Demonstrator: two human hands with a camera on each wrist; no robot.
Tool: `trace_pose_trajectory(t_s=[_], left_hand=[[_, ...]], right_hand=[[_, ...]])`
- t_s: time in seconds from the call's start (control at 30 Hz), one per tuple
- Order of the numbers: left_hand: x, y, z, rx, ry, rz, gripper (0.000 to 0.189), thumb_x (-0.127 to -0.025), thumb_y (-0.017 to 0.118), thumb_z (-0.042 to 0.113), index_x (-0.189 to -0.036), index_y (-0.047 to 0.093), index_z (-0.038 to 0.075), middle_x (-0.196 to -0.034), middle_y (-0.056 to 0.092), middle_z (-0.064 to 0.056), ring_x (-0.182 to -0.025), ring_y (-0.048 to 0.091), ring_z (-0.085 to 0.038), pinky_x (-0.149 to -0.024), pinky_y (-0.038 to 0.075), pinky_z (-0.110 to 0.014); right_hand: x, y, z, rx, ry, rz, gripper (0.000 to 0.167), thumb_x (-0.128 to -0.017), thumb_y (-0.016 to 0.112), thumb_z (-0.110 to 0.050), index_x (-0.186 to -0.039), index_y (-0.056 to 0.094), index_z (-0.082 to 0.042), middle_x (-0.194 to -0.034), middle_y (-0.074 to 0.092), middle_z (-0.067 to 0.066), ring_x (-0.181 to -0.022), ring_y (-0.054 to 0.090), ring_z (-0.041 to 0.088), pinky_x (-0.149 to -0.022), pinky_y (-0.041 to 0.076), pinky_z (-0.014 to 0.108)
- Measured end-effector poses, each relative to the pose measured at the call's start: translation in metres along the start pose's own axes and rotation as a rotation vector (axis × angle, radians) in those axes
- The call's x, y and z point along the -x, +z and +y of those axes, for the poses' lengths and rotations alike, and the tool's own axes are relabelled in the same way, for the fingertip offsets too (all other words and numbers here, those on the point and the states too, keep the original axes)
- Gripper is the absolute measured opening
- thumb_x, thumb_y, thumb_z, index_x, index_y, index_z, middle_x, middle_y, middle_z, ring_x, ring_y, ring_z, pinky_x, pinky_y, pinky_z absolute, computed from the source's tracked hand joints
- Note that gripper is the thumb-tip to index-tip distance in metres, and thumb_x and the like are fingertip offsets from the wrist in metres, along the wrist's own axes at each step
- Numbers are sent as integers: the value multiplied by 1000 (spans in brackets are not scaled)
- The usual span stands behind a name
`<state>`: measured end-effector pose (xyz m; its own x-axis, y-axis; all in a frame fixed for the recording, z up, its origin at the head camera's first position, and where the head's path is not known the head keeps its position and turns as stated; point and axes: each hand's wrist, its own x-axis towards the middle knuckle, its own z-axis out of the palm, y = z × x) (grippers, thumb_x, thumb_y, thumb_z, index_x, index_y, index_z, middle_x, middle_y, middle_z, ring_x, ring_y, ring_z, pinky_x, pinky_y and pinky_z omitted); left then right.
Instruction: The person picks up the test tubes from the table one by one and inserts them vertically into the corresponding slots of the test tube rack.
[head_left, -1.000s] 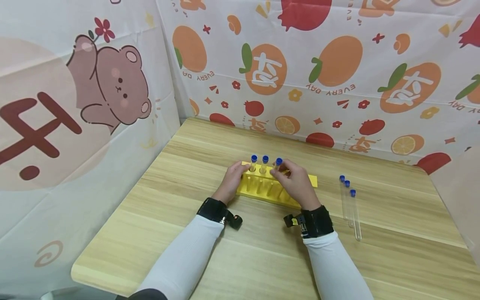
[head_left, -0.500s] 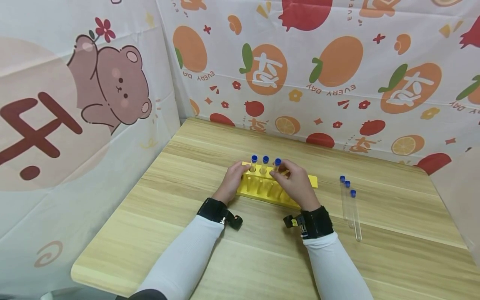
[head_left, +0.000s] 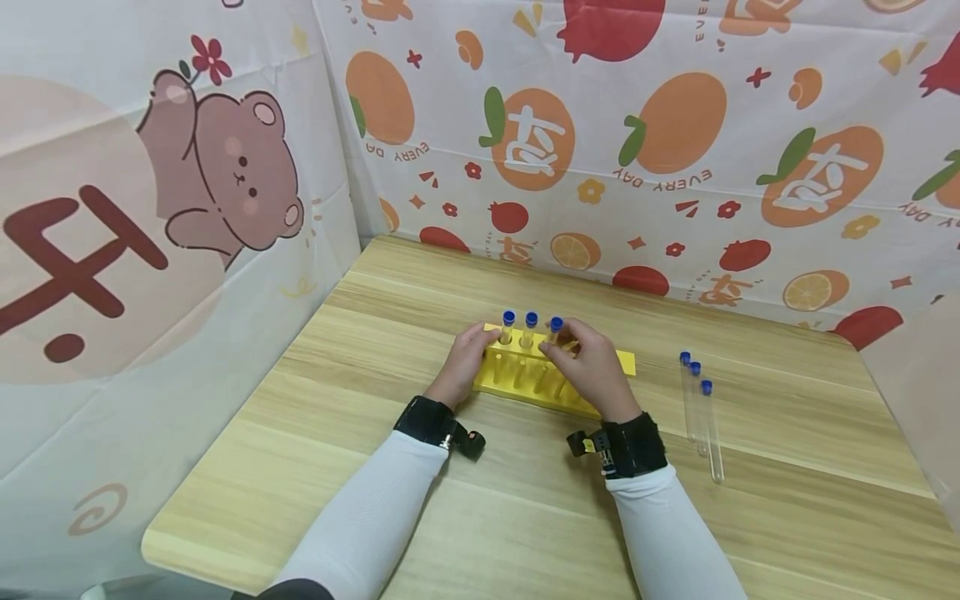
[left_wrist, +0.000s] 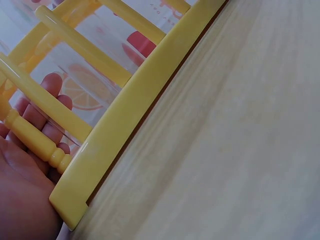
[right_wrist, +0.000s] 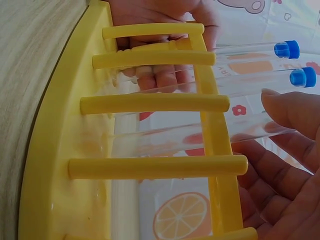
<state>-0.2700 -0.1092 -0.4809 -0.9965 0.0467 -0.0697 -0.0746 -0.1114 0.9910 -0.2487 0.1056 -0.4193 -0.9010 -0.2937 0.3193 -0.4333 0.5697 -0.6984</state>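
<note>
A yellow test tube rack (head_left: 626, 362) stands on the table, and my left hand (head_left: 463, 363) grips its left end, fingers behind the end post in the left wrist view. Two blue-capped test tubes, the first (head_left: 507, 329) and the second (head_left: 530, 331), stand upright in the rack's left holes. My right hand (head_left: 596, 367) pinches a third test tube (head_left: 555, 329) near its blue cap, just right of them. In the right wrist view this tube's lower part (right_wrist: 165, 140) runs down inside the rack toward the base, while thumb and fingers cover its top.
To the right, three capped test tubes lie on the wooden table (head_left: 795, 433): one left (head_left: 688, 408), one middle (head_left: 700, 408) and one right (head_left: 713, 433). Printed cloth (head_left: 450, 125) hangs behind the table and along its left side.
The third test tube's cap has shifted slightly left and down, and the tube stands a little straighter. My left hand and the rack have stayed put.
</note>
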Motion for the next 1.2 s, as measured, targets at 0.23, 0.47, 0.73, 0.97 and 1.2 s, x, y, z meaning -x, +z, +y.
trace_pose_trajectory(t_s=[0.23,0.47,0.73,0.97,1.2], left_hand=[[1,0,0,6,-6,4,28,-98,51,25,-110,60,1,-120,58,-9,-111,51,-16,-102,42,-32],[1,0,-1,18,9,6,16,-99,52,23,-98,58,8,-103,56,-1,-97,52,-13,-89,44,-24],[1,2,-1,21,17,16,20,-97,52,24,-99,60,6,-103,58,-3,-96,54,-14,-87,46,-26],[0,1,-3,8,31,18,19,-97,52,24,-96,59,6,-102,58,-4,-96,54,-14,-87,46,-26],[0,1,-1,18,22,15,17,-99,52,24,-94,59,8,-100,56,-2,-94,53,-14,-86,45,-26]], right_hand=[[0,-6,-1,-17,-11,11,42,-92,68,-39,-122,63,-11,-103,67,3,-96,61,19,-80,54,38],[2,-16,0,-88,-46,36,51,-99,49,-50,-135,56,-14,-111,68,8,-100,61,22,-82,51,42],[4,-46,10,-103,38,146,55,-102,37,-53,-135,55,-13,-115,68,13,-103,62,31,-84,50,45],[7,-79,28,8,300,128,62,-95,48,-62,-137,55,-17,-121,63,11,-109,55,27,-86,45,42],[14,-106,41,57,468,64,74,-92,44,-68,-144,48,-15,-134,55,18,-122,51,38,-95,44,56]])
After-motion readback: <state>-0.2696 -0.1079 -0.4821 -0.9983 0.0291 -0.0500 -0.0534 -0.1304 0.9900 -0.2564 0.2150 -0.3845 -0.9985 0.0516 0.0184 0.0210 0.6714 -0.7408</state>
